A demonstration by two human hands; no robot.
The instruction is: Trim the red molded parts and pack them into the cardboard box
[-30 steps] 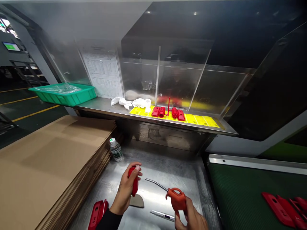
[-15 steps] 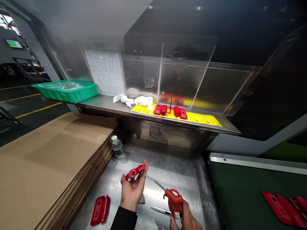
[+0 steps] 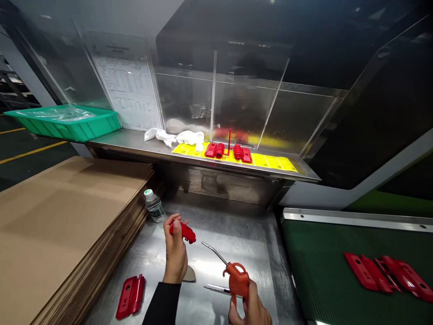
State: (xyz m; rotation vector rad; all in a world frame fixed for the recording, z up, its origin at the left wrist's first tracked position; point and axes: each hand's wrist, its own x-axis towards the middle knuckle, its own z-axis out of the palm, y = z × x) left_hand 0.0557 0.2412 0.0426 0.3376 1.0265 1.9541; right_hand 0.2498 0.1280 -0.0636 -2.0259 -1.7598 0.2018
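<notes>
My left hand [image 3: 175, 255] is closed around a red plastic part [image 3: 184, 231], held above the steel table. In my right hand [image 3: 252, 309] is an orange air blow gun [image 3: 238, 279]; its thin bent metal nozzle points up and left, with its tip a short way from the red part. Beneath the blow gun lies a silver pen-like tool [image 3: 216, 288], partly covered by it. A flat brownish piece [image 3: 190, 274] rests beside my left wrist. Another red plastic part [image 3: 130, 296] lies on the table at the lower left.
A stack of cardboard sheets [image 3: 67, 198] borders the table's left, beside a water bottle [image 3: 154, 206]. The shelf [image 3: 142, 149] behind carries a green tray [image 3: 81, 128], white cloths [image 3: 191, 139] and red parts [image 3: 219, 150] on yellow labels. Red parts [image 3: 372, 273] lie on the green conveyor [image 3: 314, 253] at right.
My left hand has turned over the red part, so its long side now faces me. The nozzle tip, earlier beside my left fingers, now stands apart from them. The view has shifted right.
</notes>
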